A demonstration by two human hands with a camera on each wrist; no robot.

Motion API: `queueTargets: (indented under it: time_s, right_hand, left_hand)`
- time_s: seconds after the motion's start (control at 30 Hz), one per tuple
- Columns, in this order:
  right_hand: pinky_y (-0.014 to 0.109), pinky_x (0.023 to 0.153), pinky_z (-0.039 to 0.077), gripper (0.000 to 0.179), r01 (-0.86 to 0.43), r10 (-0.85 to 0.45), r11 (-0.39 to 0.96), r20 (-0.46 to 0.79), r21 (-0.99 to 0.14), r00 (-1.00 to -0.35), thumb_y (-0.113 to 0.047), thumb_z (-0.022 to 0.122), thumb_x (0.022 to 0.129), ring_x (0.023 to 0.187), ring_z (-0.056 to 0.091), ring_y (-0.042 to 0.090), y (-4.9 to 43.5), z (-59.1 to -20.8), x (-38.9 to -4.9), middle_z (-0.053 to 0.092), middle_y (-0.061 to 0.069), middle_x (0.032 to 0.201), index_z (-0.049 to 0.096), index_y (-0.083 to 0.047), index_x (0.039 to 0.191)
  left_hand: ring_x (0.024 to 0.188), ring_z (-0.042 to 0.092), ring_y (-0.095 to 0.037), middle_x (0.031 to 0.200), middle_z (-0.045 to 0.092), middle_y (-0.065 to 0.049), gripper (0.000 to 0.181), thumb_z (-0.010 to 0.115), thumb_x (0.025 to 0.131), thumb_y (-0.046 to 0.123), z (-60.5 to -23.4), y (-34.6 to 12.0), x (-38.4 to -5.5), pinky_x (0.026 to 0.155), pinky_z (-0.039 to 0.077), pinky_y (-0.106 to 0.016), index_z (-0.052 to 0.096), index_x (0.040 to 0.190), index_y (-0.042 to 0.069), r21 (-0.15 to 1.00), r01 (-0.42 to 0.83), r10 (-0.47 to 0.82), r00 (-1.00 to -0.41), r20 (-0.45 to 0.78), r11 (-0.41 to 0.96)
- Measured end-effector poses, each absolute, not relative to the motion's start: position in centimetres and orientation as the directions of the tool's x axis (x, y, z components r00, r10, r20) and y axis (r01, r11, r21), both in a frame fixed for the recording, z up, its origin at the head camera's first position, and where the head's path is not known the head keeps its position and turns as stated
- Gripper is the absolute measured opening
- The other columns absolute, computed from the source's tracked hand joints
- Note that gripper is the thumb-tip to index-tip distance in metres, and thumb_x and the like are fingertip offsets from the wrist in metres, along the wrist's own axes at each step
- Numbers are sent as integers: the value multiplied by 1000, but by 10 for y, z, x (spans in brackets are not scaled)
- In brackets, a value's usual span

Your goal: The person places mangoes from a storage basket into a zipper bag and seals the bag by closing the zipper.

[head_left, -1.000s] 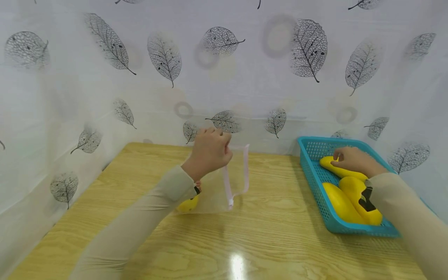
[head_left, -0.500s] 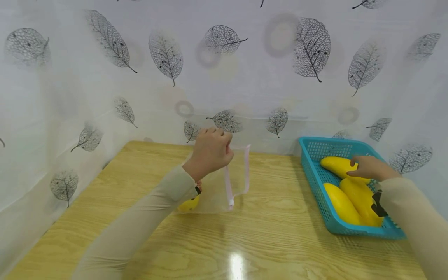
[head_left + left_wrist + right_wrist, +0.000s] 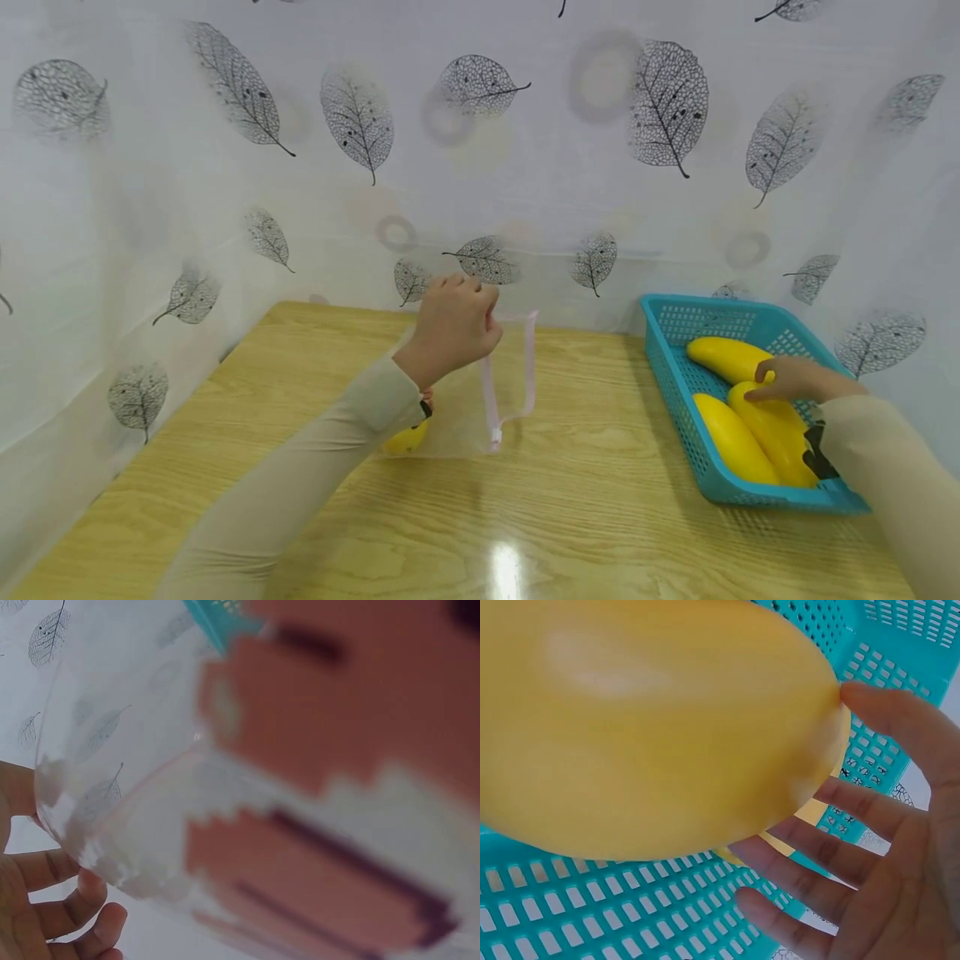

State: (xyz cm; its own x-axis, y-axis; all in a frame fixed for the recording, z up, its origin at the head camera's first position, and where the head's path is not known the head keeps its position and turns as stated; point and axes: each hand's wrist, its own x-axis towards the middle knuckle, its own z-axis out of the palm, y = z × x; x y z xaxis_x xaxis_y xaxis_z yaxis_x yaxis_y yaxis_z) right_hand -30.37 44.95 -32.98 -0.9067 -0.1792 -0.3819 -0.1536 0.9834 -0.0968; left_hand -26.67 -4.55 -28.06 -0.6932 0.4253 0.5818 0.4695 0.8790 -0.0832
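My left hand [image 3: 453, 325] grips the upper edge of a clear plastic zip bag [image 3: 465, 417] with a pink seal strip, holding it up over the table. In the left wrist view, the fingers [image 3: 64, 900] curl at the rim of the clear film, and a blurred reddish-brown print [image 3: 315, 885] fills the near side. Something yellow [image 3: 405, 439] shows low in the bag, partly hidden by my sleeve. Over on the right, my right hand [image 3: 806, 379] holds the far end of a yellow mango [image 3: 772, 425], thumb on top and fingers [image 3: 840, 847] around its underside.
A turquoise perforated basket [image 3: 678, 417] stands at the table's right. Two other mangoes lie in it: a back mango [image 3: 723, 357] and a front-left mango [image 3: 731, 442]. Behind the wood-grain table [image 3: 585, 517] hangs a white leaf-print curtain [image 3: 525, 192].
My right hand has moved from above the back mango, slightly right and toward me, onto the end of the middle mango. The left hand and bag have barely moved.
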Motion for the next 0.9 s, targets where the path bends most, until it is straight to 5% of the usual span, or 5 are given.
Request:
queueTargets:
  time_s: [0.2, 0.63, 0.9]
  right_hand:
    - [53, 75, 48, 81, -137, -176, 983, -429, -121, -886, -51, 63, 81, 101, 49, 55, 449, -333, -300, 39, 47, 121, 44, 16, 121]
    - [55, 77, 46, 76, -180, -216, 975, -384, -128, -898, -52, 65, 78, 104, 50, 53, 447, -337, -299, 46, 41, 122, 49, 9, 120]
    - [60, 81, 44, 86, -180, -207, 978, -395, -105, -895, -53, 69, 74, 107, 44, 59, 450, -339, -297, 39, 46, 124, 43, 15, 120]
  left_hand:
    - [62, 45, -17, 63, 48, 2, 13, 56, 75, 17, -280, -45, -267, 67, 40, -33, 47, 66, 15, -84, 466, 425, -698, 576, 881]
    - [61, 44, -17, 62, 48, 2, 12, 56, 74, 16, -278, -43, -266, 65, 39, -32, 47, 66, 15, -73, 468, 422, -704, 572, 881]
    - [59, 43, -17, 61, 47, 2, 13, 56, 74, 16, -279, -43, -265, 63, 38, -32, 47, 65, 15, -82, 474, 426, -687, 589, 877]
